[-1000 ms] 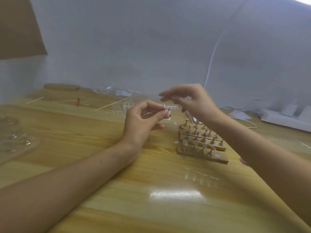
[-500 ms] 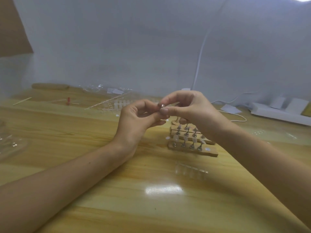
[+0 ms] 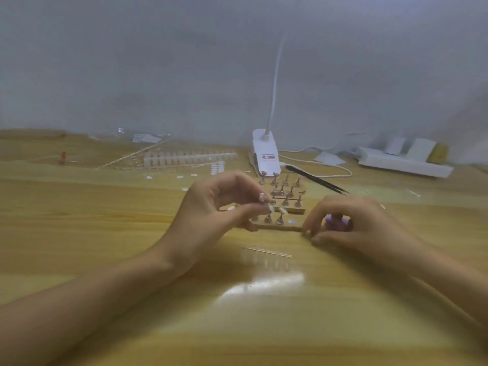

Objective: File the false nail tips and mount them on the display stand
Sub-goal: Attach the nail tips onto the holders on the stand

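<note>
We note left hand (image 3: 208,210) pinching tip (image 3: 270,207) over stand (image 3: 284,227) near edge, for mounting; right hand (image 3: 364,223) curled round purple lump (image 3: 336,222), presumably adhesive.

A pale wooden desk (image 3: 105,233) with a glossy, yellowish top fills the lower half of the view. A soft white glare (image 3: 264,285) lies on it near the front edge, about the middle. Behind the far edge rises a plain grey-white wall (image 3: 158,62), evenly and dimly lit. At the middle of the far edge sits a white clip lamp (image 3: 264,151), its thin neck climbing the wall. A white cable (image 3: 324,167) runs along the desk towards a white power strip (image 3: 404,161) near the far right corner.
</note>
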